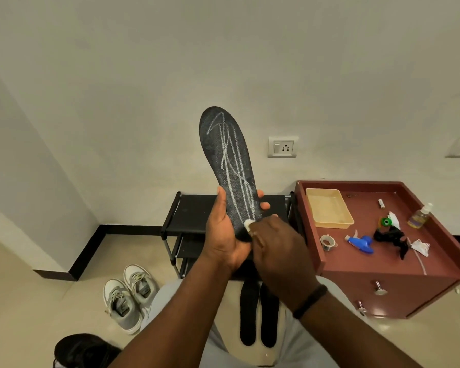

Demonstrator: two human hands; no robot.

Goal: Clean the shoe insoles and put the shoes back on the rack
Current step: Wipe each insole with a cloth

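A dark insole, scrawled with pale chalk-like lines, stands nearly upright in front of the wall, toe up. The left hand grips its heel end, thumb on one edge and fingertips curled round the other. The right hand pinches a small white wad against the insole's lower face, fingers curled round it; a black band sits on that wrist.

Behind the hands stands a black rack. Below, two more dark insoles lie side by side on the floor between the person's knees. A grey-and-white pair of shoes sits on the floor to the left, and a black shoe nearer the bottom edge.

To the right, a red tabletop carries a yellow tray, tape roll, blue sprayer head, a black cloth and a small pump bottle.
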